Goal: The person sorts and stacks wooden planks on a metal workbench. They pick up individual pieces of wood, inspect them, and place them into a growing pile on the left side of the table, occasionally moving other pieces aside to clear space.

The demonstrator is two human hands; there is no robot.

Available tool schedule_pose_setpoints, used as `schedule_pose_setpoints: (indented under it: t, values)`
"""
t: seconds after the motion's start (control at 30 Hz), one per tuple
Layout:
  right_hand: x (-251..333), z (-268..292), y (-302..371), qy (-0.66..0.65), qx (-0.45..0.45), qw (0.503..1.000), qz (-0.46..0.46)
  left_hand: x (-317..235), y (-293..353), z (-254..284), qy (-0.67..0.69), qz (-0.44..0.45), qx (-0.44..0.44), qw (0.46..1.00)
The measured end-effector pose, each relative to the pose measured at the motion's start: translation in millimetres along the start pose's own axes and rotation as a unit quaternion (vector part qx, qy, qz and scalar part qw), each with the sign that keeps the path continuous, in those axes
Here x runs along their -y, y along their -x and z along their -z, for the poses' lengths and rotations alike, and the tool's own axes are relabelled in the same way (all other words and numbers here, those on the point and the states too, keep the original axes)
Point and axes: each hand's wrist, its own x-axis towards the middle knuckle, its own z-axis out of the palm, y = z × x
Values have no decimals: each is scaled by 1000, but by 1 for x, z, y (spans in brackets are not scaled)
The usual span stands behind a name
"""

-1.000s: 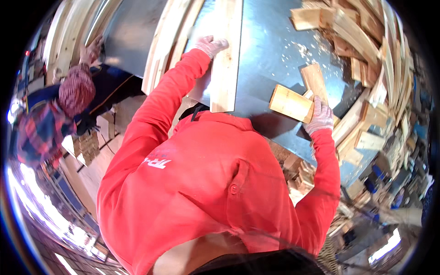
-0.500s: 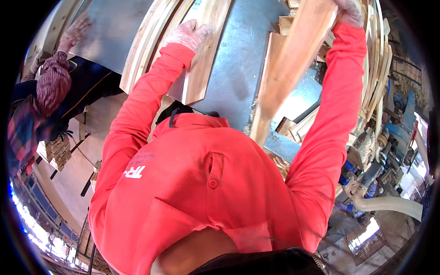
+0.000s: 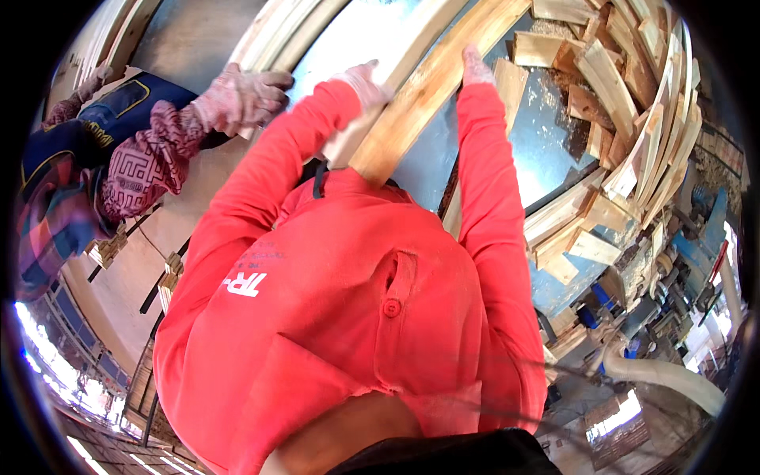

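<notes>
A long orange-brown wooden plank (image 3: 431, 99) lies slanted on the metal tabletop (image 3: 427, 162), its near end at my chest. My right hand (image 3: 477, 67), in a pale work glove, grips its right edge. Left of the plank is a paler board (image 3: 423, 38), close alongside it. My left hand (image 3: 364, 84), also gloved and slightly blurred, rests against this paler board with its fingers apart. Further left, a co-worker's gloved hand (image 3: 241, 99) touches the near end of some pale boards (image 3: 286, 36).
Many wood offcuts (image 3: 606, 83) and sawdust heap up at the far right, beside a stack of thin curved strips (image 3: 673, 119). Shorter pieces (image 3: 566, 237) lie nearer on the right. Machinery with a pale hose (image 3: 661, 376) stands beyond. The co-worker's patterned sleeve (image 3: 142, 170) is at my left.
My right hand has brought the plank leftward and down beside the paler board. My left hand has shifted right. The co-worker's hand has come over to the boards at left.
</notes>
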Motion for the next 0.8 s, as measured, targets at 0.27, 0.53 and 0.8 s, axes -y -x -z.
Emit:
schedule_pose_setpoints:
  t: [0.27,0.53,0.8]
  values:
    - [4,5,-19,231,-14,971,65,21,-8,-2,48,-42,-96,993]
    - [-15,63,95,442,-201,869,91,7,5,-8,69,-51,-82,993]
    - [-74,87,67,7,-52,984,169,39,-11,24,352,-93,3,931]
